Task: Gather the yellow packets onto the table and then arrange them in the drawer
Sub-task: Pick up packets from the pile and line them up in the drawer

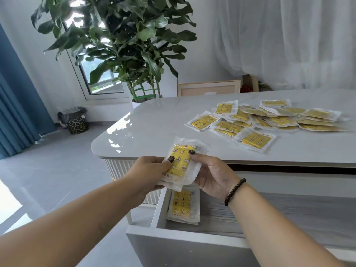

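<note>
Both hands hold a small stack of yellow packets point(183, 160) above the open drawer point(173, 239). My left hand point(152, 170) grips the stack's left edge with the thumb on top. My right hand point(213, 176) pinches its right edge, thumb on the top packet. A short pile of yellow packets point(183, 206) lies flat in the drawer's left end, right under the held stack. Several more yellow packets point(269, 120) lie scattered on the white table point(154, 128) to the right.
The drawer's right part shows a bare grey bottom point(289, 214). A large potted plant point(123, 45) stands behind the table's far left corner. A bin point(75, 120) sits on the floor by the blue curtain point(15, 105). A framed board point(208, 88) leans behind the table.
</note>
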### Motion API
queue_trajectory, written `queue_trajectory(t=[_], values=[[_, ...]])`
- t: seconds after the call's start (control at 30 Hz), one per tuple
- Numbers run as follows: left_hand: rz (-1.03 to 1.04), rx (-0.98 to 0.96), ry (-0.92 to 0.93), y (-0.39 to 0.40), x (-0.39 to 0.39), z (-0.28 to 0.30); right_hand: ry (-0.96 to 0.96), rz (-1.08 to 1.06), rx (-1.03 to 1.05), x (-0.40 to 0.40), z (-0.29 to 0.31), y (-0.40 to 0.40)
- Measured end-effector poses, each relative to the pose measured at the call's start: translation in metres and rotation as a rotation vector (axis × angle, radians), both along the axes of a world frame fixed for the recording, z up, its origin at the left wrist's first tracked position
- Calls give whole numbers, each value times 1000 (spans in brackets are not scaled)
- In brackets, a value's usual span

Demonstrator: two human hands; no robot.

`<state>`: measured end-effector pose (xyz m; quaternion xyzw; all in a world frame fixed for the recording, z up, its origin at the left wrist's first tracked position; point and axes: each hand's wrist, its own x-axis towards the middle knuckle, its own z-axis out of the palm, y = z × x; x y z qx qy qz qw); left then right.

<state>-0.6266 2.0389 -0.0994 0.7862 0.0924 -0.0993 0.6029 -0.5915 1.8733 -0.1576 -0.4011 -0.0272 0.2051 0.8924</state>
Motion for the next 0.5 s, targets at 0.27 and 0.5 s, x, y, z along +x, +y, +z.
queue_trajectory(t=[0.27, 0.5], values=[[-45, 15, 112, 2, 2, -5, 49, 16, -6, 4, -6, 1], [16, -92, 134, 0, 1, -3, 88, -65, 109, 7, -4, -2]])
